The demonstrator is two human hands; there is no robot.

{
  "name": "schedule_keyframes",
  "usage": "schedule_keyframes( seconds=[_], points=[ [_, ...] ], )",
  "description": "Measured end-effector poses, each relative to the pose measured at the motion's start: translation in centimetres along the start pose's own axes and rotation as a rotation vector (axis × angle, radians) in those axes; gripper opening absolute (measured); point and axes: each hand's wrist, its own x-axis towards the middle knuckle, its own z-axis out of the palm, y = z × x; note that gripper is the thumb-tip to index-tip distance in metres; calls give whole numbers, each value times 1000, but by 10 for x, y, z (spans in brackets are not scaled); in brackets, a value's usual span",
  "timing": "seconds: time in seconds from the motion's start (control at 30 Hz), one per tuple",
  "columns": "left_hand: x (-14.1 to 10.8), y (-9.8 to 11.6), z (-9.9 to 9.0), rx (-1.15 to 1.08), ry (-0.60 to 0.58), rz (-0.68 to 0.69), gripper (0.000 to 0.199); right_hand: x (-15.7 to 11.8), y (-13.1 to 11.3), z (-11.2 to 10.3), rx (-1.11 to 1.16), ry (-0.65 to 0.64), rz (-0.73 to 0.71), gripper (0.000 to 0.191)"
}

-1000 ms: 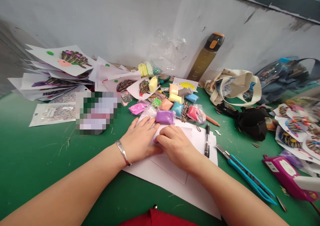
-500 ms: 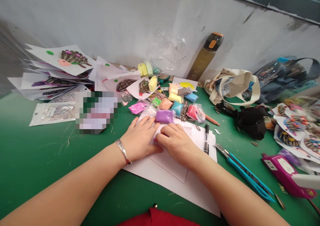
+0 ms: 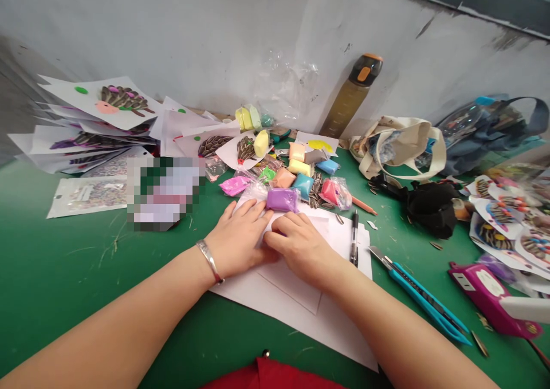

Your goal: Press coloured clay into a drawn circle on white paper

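Observation:
White paper (image 3: 344,314) lies on the green table, with a smaller white sheet (image 3: 287,294) on top of it. My left hand (image 3: 243,237), with a silver bracelet at the wrist, rests flat on the sheets, fingers spread. Beside it my right hand (image 3: 301,246) is curled on the small sheet, its fingertips bent under; whatever they may hold is hidden. A purple clay packet (image 3: 282,199) sits just beyond both hands. To the right of my right hand a black pen (image 3: 354,237) lies on the paper.
A blue cutter (image 3: 423,297) with its blade out lies at the right, near a magenta device (image 3: 490,297). Clay packets (image 3: 303,186) and seeds are at the back, before a bottle (image 3: 352,97). Paper stacks (image 3: 94,125) stand at the left, a cloth bag (image 3: 399,145) at the right.
The view has shifted very slightly. Both hands keep nearly the same place and pose, the right fingers still curled on the paper.

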Motion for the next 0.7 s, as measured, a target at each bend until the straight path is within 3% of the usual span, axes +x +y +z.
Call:
schedule_keyframes(
  seconds=[0.3, 0.53, 0.7],
  points=[
    [1, -1, 1, 3, -15, -9, 70, -1, 1, 2, 43, 30, 40, 14],
    [1, 0, 0, 21, -45, -25, 78, -4, 12, -8, 209, 120, 212, 21],
    [1, -2, 0, 33, -46, -28, 79, -25, 32, -24, 209, 199, 380, 19]
  ],
)
